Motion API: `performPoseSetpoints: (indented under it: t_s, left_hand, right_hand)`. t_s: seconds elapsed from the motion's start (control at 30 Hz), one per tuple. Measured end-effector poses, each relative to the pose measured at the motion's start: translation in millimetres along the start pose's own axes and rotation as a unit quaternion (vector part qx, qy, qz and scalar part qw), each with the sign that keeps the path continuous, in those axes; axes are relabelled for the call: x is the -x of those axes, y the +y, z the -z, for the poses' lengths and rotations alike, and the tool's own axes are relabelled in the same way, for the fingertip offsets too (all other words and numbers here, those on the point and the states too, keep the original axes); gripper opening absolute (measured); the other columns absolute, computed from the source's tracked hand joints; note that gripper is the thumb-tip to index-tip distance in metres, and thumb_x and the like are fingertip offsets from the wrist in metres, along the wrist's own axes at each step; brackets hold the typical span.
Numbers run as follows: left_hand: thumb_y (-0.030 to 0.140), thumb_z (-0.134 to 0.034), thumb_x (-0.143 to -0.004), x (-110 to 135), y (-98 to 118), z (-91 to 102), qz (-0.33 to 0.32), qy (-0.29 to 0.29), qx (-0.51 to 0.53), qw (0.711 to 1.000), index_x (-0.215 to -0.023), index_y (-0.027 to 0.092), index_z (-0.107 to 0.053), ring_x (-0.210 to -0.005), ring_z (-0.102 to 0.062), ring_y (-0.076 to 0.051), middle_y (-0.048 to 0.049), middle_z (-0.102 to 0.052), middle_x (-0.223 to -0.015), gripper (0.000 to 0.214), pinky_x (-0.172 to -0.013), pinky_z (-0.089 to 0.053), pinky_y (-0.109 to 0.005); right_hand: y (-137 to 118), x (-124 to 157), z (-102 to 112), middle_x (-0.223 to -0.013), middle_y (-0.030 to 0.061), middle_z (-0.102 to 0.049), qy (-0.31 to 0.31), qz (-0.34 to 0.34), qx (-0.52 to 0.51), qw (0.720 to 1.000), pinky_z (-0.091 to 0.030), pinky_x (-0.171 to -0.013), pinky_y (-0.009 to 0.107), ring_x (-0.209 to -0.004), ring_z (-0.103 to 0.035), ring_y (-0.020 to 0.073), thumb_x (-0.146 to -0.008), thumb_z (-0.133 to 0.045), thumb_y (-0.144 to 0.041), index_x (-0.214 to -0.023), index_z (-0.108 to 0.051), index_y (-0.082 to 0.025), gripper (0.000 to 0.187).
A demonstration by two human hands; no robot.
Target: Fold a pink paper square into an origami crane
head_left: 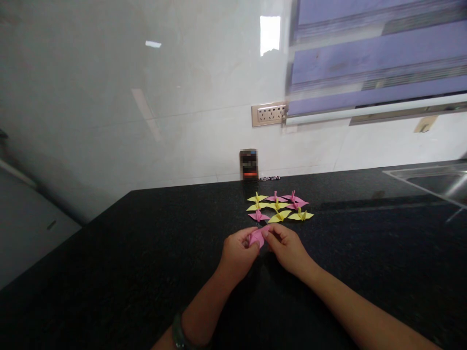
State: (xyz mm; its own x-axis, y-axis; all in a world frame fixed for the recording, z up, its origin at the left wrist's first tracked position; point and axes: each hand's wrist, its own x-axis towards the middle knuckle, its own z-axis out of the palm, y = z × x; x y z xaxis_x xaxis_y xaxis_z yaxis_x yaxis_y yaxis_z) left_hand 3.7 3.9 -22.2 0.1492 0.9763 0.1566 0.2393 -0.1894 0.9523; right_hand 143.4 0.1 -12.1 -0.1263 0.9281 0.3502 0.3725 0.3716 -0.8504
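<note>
A folded piece of pink paper is held up between both hands, above the dark countertop. My left hand pinches it from the left, thumb on top. From the right, my right hand grips its upper right edge between thumb and fingers. Just beyond the hands, several yellow and pink paper cranes stand close together in rows. Among them are a yellow crane and a pink crane at the near side, and another yellow crane at the right end.
Black speckled countertop runs back to a pale tiled wall. A dark blurred box leans there beside a small beaded strand. A socket panel and purple blind are above. A glass-edged sink or hob lies right.
</note>
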Motion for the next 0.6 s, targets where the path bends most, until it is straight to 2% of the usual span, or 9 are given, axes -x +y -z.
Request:
performPoseSetpoints:
  t_s: [0.23,0.37,0.53,0.6]
  left_hand:
    - [0.022,-0.051,-0.064,0,1,-0.9,0.019,-0.005,0.019,1.0,-0.1,0.012,-0.055,-0.054,-0.054,-0.011,-0.0039,-0.063,-0.071,0.037,-0.047,-0.04,-0.02]
    - [0.019,-0.05,-0.064,1,8,-0.5,0.028,-0.033,0.056,0.997,-0.097,0.014,-0.056,-0.052,-0.053,-0.01,-0.0026,-0.062,-0.07,0.034,-0.046,-0.04,-0.019]
    - [0.015,-0.054,-0.06,2,19,-0.2,0.08,-0.056,0.118,0.988,-0.092,0.012,-0.058,-0.049,-0.051,-0.009,-0.0032,-0.062,-0.069,0.032,-0.046,-0.041,-0.019]
    - [0.016,-0.056,-0.06,2,23,0.1,0.098,-0.05,0.146,0.983,-0.092,0.011,-0.058,-0.049,-0.051,-0.009,-0.0036,-0.062,-0.068,0.033,-0.047,-0.042,-0.02]
  right_hand:
    - [-2,0,2,-0.053,-0.002,-0.048,0.004,-0.01,0.002,1.0,-0.034,-0.048,0.02,-0.051,-0.045,0.0103,-0.079,-0.036,-0.029,-0.063,-0.052,-0.016,0.026]
    - [-1,0,2,-0.052,-0.0024,-0.048,-0.002,-0.017,-0.011,1.0,-0.034,-0.047,0.02,-0.05,-0.045,0.01,-0.08,-0.035,-0.031,-0.064,-0.052,-0.016,0.027]
    - [1,-2,4,-0.048,-0.0025,-0.046,0.0,-0.046,-0.053,0.998,-0.035,-0.045,0.02,-0.045,-0.044,0.0092,-0.082,-0.03,-0.035,-0.057,-0.047,-0.016,0.036]
    - [1,-3,3,-0.05,-0.0027,-0.047,-0.009,-0.056,-0.079,0.995,-0.035,-0.044,0.019,-0.045,-0.044,0.0087,-0.08,-0.033,-0.036,-0.062,-0.049,-0.016,0.032]
